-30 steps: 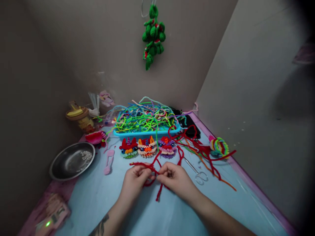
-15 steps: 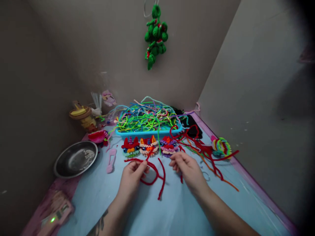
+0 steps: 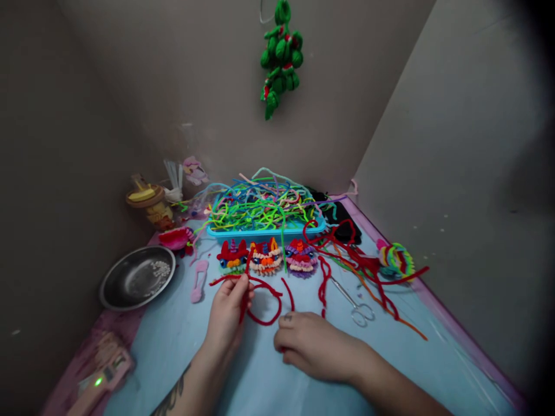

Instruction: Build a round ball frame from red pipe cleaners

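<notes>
Just in front of the toy heads (image 3: 265, 257), the left hand (image 3: 228, 312) has its fingers (image 3: 241, 286) clamped on the red pipe cleaner (image 3: 260, 283). Nearer the person than those heads, the right hand (image 3: 310, 344) lies curled on the desk (image 3: 277, 393) at the loop's edge, its grip unclear.

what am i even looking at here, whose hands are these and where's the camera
No machine here: a person works with bare hands, and the picture comes from a camera worn on their head, looking down. The left hand pinches a red wire, fuzzy and bent into a loop. The right hand rests on the blue table beside it. Around lie three fuzzy faces, a tray of coloured wires, scissors and a metal bowl.
</notes>
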Available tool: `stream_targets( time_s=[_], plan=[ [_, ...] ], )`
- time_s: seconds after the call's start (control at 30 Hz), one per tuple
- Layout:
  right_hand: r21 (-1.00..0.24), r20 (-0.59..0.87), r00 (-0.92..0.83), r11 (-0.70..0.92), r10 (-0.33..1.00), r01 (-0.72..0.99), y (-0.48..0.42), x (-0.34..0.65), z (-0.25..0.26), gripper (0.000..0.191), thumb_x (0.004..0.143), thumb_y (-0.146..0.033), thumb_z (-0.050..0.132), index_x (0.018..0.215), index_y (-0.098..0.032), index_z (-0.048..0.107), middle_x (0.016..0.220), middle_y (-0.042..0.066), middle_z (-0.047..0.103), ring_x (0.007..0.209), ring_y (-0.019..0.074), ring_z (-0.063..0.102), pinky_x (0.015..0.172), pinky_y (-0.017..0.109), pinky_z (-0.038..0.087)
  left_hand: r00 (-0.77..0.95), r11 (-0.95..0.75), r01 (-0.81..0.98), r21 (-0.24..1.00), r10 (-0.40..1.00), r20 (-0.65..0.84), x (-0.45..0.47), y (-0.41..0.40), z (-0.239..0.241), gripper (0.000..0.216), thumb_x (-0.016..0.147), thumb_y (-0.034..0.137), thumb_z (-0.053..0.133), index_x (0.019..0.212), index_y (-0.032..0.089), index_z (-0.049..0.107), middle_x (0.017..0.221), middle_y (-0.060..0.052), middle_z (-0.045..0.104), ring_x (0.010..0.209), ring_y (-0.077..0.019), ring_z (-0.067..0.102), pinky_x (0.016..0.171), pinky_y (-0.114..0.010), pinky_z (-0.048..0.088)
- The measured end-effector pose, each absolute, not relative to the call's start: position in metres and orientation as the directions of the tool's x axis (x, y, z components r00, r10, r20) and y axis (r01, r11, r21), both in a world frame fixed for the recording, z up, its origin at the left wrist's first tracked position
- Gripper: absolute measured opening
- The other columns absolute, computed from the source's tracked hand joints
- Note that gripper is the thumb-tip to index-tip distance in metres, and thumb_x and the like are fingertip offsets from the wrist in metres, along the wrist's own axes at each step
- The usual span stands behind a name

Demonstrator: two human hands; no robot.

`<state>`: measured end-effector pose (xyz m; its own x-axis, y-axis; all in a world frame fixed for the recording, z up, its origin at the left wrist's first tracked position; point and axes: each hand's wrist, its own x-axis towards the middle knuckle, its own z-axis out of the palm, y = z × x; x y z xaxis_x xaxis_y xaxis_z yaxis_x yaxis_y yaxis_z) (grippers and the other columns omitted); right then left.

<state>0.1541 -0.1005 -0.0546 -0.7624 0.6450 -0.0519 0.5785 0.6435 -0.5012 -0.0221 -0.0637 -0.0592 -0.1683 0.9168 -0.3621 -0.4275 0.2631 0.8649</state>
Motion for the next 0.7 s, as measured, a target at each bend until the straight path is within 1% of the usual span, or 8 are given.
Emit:
stream_targets(
  time_s=[0.1,0.2,0.27,0.33,0.37,0.4,0.53,0.7],
  plan=[
    [-0.453,0.004,-0.764,0.683,0.645,0.574,-0.102,0.152,-0.060,0.007,0.082,-0.018,0.057,0.081,-0.021,0.064,0.081,0.002,0.065,0.080,0.0179,0.060,0.067,0.026,0.044,-0.142,0.276,-0.399,0.874,0.923,-0.357,-0.022,-0.066,-0.060,0.035,0.061,0.041,0.077,0.068,0.013,0.057,0.059,0.002,0.060,0.050,-0.0073,0.051,0.045,-0.017,0.038],
    [-0.528,0.228,-0.658,0.659,0.717,0.536,-0.102,0.158,-0.059,0.010,0.085,-0.018,0.054,0.083,-0.022,0.062,0.077,0.002,0.063,0.075,0.0167,0.059,0.066,0.026,0.045,-0.130,0.287,-0.375,0.881,0.925,-0.357,-0.022,-0.067,-0.060,0.034,0.063,0.042,0.075,0.069,0.013,0.058,0.061,0.001,0.062,0.051,-0.0080,0.052,0.047,-0.018,0.038],
    [-0.595,0.478,-0.371,0.604,0.796,0.530,-0.103,0.163,-0.057,0.011,0.086,-0.016,0.052,0.088,-0.022,0.061,0.079,0.003,0.060,0.076,0.0161,0.058,0.068,0.027,0.047,-0.129,0.298,-0.355,0.886,0.923,-0.362,-0.022,-0.066,-0.060,0.033,0.063,0.042,0.075,0.068,0.014,0.058,0.061,0.001,0.062,0.051,-0.0083,0.051,0.048,-0.019,0.039],
    [-0.613,0.652,-0.067,0.576,0.755,0.541,-0.106,0.167,-0.056,0.016,0.085,-0.012,0.054,0.094,-0.024,0.060,0.085,0.004,0.057,0.079,0.0165,0.058,0.070,0.028,0.049,-0.132,0.305,-0.324,0.895,0.923,-0.362,-0.021,-0.066,-0.062,0.033,0.064,0.042,0.074,0.068,0.014,0.058,0.060,0.002,0.062,0.051,-0.0083,0.051,0.048,-0.019,0.039],
    [-0.598,0.694,-0.018,0.589,0.720,0.544,-0.108,0.168,-0.056,0.020,0.083,-0.010,0.055,0.097,-0.024,0.060,0.089,0.005,0.057,0.081,0.0167,0.058,0.071,0.028,0.050,-0.131,0.307,-0.301,0.903,0.924,-0.359,-0.021,-0.067,-0.062,0.032,0.064,0.042,0.074,0.067,0.014,0.059,0.059,0.001,0.062,0.051,-0.0082,0.050,0.049,-0.019,0.038],
    [-0.571,0.715,-0.048,0.623,0.697,0.536,-0.109,0.168,-0.056,0.024,0.082,-0.008,0.055,0.099,-0.024,0.060,0.091,0.006,0.057,0.083,0.0168,0.059,0.072,0.028,0.051,-0.123,0.311,-0.274,0.910,0.927,-0.354,-0.020,-0.067,-0.063,0.032,0.065,0.041,0.074,0.067,0.013,0.060,0.059,0.001,0.062,0.051,-0.0083,0.050,0.049,-0.019,0.038],
    [-0.457,0.687,-0.423,0.804,0.591,0.381,-0.113,0.160,-0.052,0.030,0.082,-0.004,0.053,0.106,-0.021,0.058,0.095,0.008,0.063,0.089,0.0166,0.062,0.077,0.027,0.053,0.008,0.352,-0.227,0.908,0.933,-0.360,-0.015,-0.070,-0.063,0.029,0.065,0.038,0.074,0.066,0.012,0.062,0.056,-0.001,0.064,0.048,-0.0085,0.050,0.048,-0.019,0.037],
    [-0.460,0.598,-0.580,0.829,0.553,0.316,-0.111,0.153,-0.050,0.025,0.086,-0.009,0.049,0.106,-0.020,0.059,0.090,0.008,0.067,0.082,0.0161,0.063,0.074,0.027,0.054,0.125,0.418,-0.310,0.854,0.908,-0.399,-0.011,-0.073,-0.060,0.027,0.068,0.034,0.073,0.064,0.012,0.060,0.051,0.001,0.061,0.041,-0.0066,0.047,0.044,-0.019,0.036]
  ],
)
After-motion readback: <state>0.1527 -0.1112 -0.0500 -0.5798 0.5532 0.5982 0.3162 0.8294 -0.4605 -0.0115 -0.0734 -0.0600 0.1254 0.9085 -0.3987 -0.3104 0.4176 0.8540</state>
